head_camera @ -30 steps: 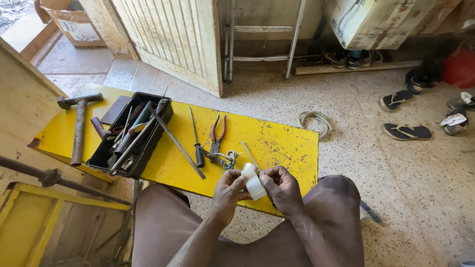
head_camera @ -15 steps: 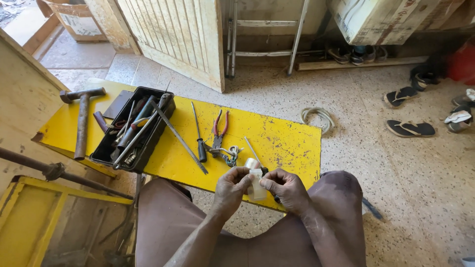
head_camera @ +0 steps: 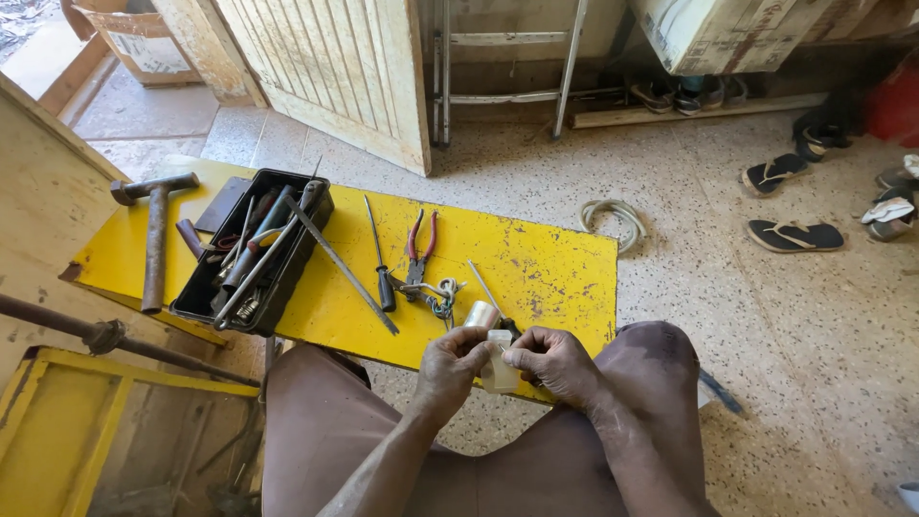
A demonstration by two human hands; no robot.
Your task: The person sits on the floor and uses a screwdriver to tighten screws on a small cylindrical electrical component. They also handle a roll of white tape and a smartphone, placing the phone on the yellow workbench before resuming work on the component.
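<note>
The small pale object (head_camera: 499,361) is partly covered by the fingers of the left hand (head_camera: 448,369) and right hand (head_camera: 553,362); its kind cannot be told. Contents of the black tool tray (head_camera: 251,251) overlap and are indistinct. The yellow frame (head_camera: 57,431) is cut off by the left edge.

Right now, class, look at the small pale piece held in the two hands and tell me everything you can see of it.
The small pale piece is a whitish, slightly see-through block, likely plastic, with a short metallic cylinder at its upper end. It is held upright above the person's lap, at the near edge of the yellow bench. The left hand pinches it from one side, the right hand from the other. Fingers hide part of it, so finer detail cannot be told.
</note>
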